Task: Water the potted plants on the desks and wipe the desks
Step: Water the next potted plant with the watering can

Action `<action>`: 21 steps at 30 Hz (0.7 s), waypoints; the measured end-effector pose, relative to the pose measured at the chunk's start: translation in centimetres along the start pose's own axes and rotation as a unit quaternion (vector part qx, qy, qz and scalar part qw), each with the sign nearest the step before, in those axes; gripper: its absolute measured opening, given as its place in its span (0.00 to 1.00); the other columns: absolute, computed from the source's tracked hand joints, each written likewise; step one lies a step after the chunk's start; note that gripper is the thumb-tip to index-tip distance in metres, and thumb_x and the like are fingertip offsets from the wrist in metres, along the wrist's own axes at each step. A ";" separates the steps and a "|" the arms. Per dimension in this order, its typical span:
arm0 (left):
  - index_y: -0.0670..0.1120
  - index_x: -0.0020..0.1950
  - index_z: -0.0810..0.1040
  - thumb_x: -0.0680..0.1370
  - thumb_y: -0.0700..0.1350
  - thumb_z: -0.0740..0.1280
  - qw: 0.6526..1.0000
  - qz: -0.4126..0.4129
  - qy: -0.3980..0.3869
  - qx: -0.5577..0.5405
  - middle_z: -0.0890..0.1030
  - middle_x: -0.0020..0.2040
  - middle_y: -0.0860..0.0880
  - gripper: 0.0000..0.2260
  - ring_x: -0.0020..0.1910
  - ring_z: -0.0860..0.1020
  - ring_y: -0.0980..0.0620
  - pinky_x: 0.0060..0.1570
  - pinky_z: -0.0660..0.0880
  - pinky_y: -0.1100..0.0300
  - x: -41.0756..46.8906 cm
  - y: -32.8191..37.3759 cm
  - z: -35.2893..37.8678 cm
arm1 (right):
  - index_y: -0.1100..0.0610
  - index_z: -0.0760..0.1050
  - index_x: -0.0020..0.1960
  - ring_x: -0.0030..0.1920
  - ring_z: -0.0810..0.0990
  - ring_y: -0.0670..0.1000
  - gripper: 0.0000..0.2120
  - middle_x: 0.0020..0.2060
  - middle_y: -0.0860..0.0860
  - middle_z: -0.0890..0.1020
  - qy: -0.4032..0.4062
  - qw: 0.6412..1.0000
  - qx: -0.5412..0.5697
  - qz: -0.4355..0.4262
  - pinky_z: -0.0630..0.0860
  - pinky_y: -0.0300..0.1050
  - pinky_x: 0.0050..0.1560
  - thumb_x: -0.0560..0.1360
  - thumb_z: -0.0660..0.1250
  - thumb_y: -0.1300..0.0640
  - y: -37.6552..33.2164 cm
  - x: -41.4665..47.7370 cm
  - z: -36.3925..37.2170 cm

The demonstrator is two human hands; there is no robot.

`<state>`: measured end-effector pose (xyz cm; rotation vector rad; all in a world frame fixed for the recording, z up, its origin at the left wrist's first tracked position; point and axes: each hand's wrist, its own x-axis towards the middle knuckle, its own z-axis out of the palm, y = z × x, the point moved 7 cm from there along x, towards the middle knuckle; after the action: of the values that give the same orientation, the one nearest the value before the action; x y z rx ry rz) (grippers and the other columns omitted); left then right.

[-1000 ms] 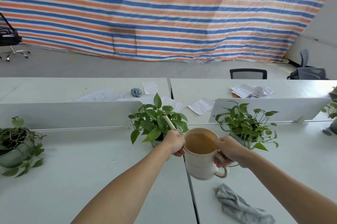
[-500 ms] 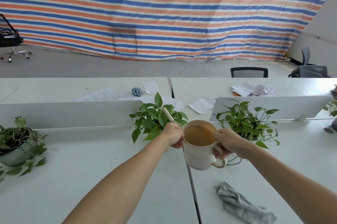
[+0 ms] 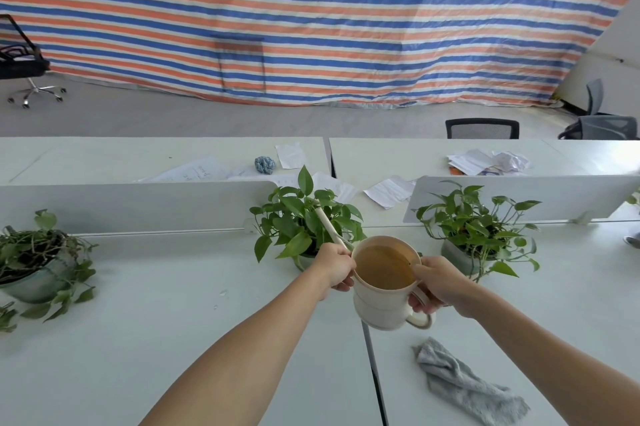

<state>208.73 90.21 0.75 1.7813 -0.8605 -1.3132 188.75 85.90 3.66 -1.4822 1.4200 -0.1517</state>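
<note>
Cream watering can [image 3: 384,304] held above surface [image 3: 173,321], centre. Right hand [image 3: 438,283] curled round handle; left hand [image 3: 336,266] curled round spout [image 3: 329,223] base. Spout tip among leaves of middle plant [image 3: 294,217]. Grey cloth [image 3: 464,380] lies near right.

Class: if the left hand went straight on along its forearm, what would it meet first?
Past the watering can it grips, the left hand would probably meet the middle potted plant; depth unclear.
</note>
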 end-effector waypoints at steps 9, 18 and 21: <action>0.41 0.50 0.78 0.79 0.39 0.62 0.997 -0.038 0.007 -0.073 0.78 0.38 0.44 0.06 0.32 0.77 0.49 0.33 0.77 0.57 1.3 -2.3 0.2 | 0.69 0.71 0.55 0.29 0.78 0.58 0.13 0.30 0.62 0.81 0.008 1.000 -0.005 0.005 0.75 0.44 0.27 0.81 0.51 0.64 0.3 0.1 -0.5; 0.37 0.55 0.72 0.79 0.38 0.63 0.923 -0.178 0.153 -0.306 0.74 0.40 0.41 0.07 0.34 0.74 0.46 0.34 0.77 0.57 7.2 -9.1 -3.0 | 0.67 0.75 0.54 0.30 0.80 0.57 0.14 0.31 0.63 0.82 0.023 0.999 0.023 -0.007 0.76 0.48 0.32 0.83 0.52 0.62 0.0 1.2 -0.5; 0.38 0.54 0.71 0.79 0.40 0.66 0.888 -0.198 0.176 -0.375 0.74 0.39 0.42 0.08 0.34 0.73 0.47 0.41 0.79 0.55 9.5 -9.9 -2.7 | 0.65 0.75 0.51 0.30 0.79 0.57 0.13 0.31 0.63 0.82 0.024 0.999 0.022 -0.002 0.76 0.49 0.33 0.83 0.53 0.62 0.2 1.8 0.0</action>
<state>214.54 87.48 -11.68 1.5007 0.2299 -1.2623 189.14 84.50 2.51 -1.4532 1.4430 -0.2212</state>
